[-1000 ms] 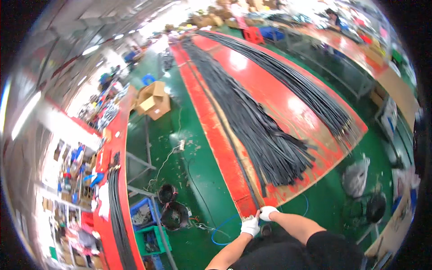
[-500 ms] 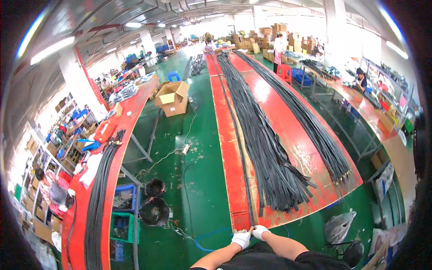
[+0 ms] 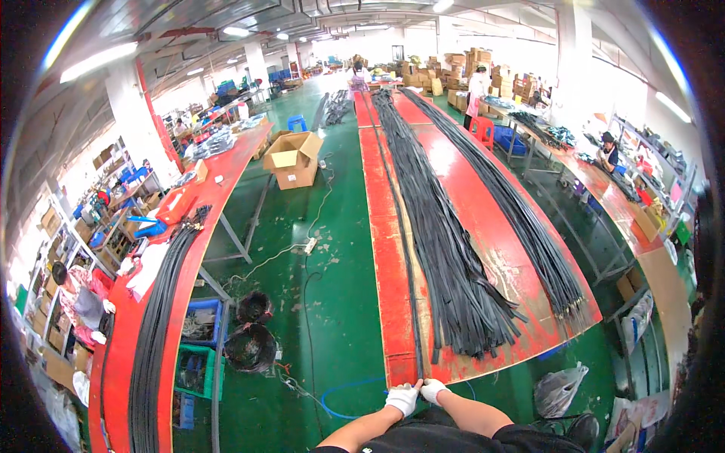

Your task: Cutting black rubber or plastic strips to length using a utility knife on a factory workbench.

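Note:
At the near left corner of the long red table [image 3: 491, 226], my white-gloved left hand [image 3: 403, 398] and my white-gloved right hand [image 3: 433, 390] are close together. Their fingers are closed at the near end of a long, narrow black strip [image 3: 411, 302], which runs straight along the table's left side toward the far end. The exact grip is too small to make out. Right of this strip lies a wide pile of flat black strips [image 3: 453, 264], their near ends fanned out. A narrower bundle of black cables [image 3: 536, 257] with brass-coloured tips rests farther right.
A side table [image 3: 215, 170] on the left carries another black bundle [image 3: 162, 325]; a person [image 3: 79, 298] works beside it. An open cardboard box [image 3: 293, 158], two dark buckets [image 3: 251, 347] and loose wires are on the green floor. A plastic bag [image 3: 560, 390] sits at lower right.
The view has shifted slightly. My hands remain together at the strip's near end. The person at the left table has moved their gloved hands.

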